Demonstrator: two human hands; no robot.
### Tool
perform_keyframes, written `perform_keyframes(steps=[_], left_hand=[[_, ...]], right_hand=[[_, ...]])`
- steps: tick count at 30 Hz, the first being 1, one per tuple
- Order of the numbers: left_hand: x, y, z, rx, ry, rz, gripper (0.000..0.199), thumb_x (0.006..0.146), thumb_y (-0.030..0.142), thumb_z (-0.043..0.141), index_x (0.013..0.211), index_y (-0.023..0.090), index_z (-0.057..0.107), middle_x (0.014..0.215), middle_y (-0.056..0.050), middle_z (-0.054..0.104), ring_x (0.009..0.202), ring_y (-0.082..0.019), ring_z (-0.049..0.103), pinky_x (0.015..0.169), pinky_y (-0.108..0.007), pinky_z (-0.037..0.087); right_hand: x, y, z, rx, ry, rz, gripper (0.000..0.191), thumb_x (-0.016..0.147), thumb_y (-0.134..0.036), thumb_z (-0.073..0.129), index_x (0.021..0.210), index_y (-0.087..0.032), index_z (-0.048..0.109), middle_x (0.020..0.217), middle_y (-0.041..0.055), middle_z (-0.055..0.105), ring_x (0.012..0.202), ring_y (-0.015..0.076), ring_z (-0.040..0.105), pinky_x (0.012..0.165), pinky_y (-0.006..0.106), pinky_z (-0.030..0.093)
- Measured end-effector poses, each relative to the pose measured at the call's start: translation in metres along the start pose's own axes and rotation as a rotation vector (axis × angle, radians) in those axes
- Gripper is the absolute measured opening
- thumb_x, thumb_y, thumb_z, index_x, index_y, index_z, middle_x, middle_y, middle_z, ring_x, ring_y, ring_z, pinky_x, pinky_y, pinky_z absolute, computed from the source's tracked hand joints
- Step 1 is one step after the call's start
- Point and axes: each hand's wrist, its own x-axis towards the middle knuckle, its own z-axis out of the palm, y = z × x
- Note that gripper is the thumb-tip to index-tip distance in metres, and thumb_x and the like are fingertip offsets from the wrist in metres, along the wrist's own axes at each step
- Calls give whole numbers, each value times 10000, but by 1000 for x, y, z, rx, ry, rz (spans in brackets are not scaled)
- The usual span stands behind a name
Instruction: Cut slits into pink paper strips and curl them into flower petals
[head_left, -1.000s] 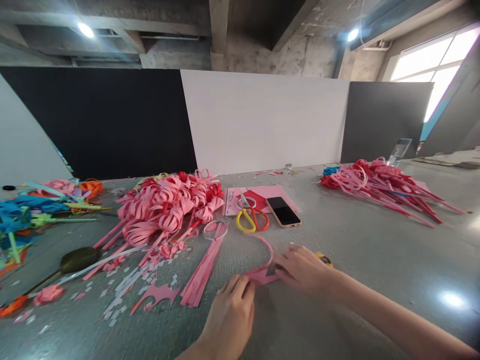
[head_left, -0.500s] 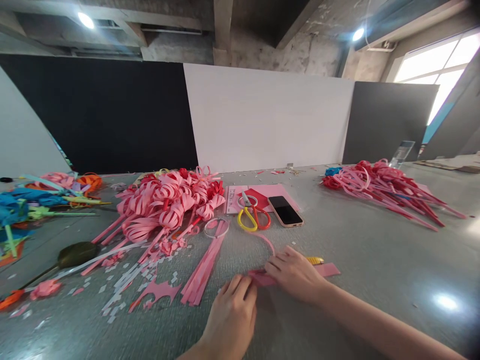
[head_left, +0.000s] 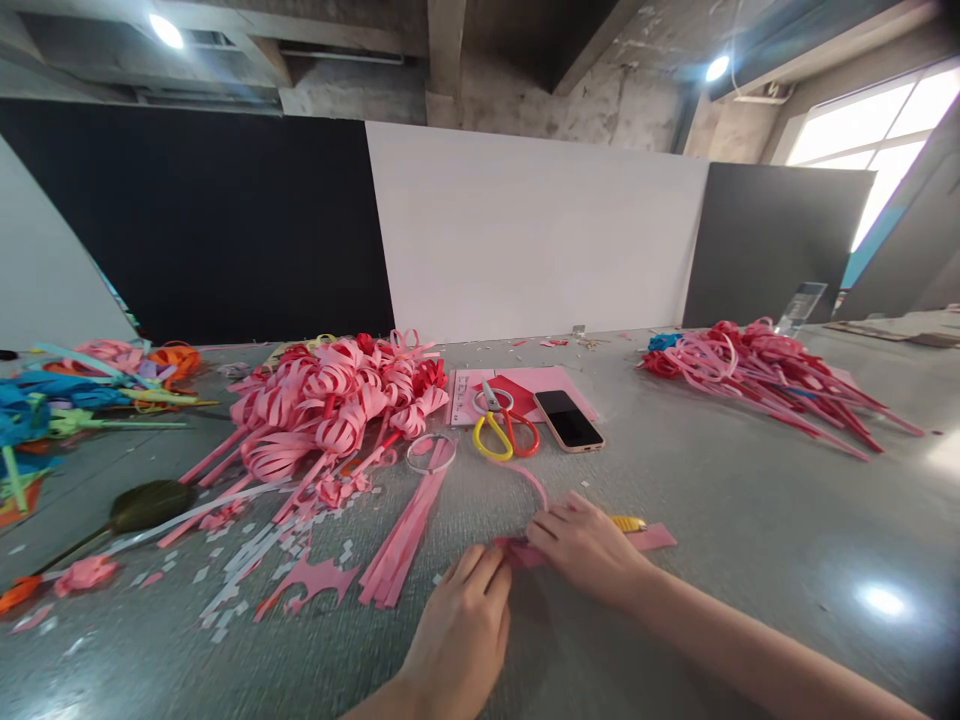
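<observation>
My left hand (head_left: 463, 615) has its fingers curled together at the left end of a folded pink paper strip (head_left: 658, 537) on the table. With bent fingers pressed close together, my right hand (head_left: 583, 545) grips the same paper a little farther right. Its right end sticks out past my right wrist, while the parts under my fingers are hidden. Just behind that wrist lies a yellow-handled cutter (head_left: 628, 523), mostly covered by the hand. A thin curled pink strip (head_left: 534, 482) runs up from my right fingers toward scissors (head_left: 504, 432) with one yellow and one red handle.
A phone (head_left: 568, 420) lies on pink sheets (head_left: 551, 380) beside the scissors. Left of my hands are a roll of tape (head_left: 431, 438), a bundle of pink strips (head_left: 401, 530) and paper scraps (head_left: 319, 580). Piles of pink paper flowers (head_left: 349, 385) and red-pink ones (head_left: 757, 360) lie farther back.
Both hands stay at the same paper with almost no movement. The whole view has shifted very slightly.
</observation>
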Motion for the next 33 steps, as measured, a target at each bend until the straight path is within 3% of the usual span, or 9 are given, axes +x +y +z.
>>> perform_keyframes(steps=[13,18,33], left_hand=[[3,1,-2,87,-112,15,368,697,-11,417,1026,102,537,1074,-109,552,994,-234,490,863,-390,436],[4,2,-3,67,-164,-29,363,715,2,421,1035,130,534,1068,-83,552,996,-233,484,833,-389,455],[5,2,-7,-6,-143,-51,368,719,-5,436,1038,148,537,1028,-54,565,980,-212,479,842,-372,448]], right_hand=[[0,-1,-1,4,-18,-1,88,803,-108,447,777,-185,481,725,-16,579,663,148,519,630,285,292],[2,3,-7,38,-65,-16,81,810,-118,457,784,-190,484,727,-23,589,650,141,520,606,276,291],[0,16,-6,113,-98,-40,92,805,-111,480,756,-188,494,719,-22,590,679,135,528,614,266,318]])
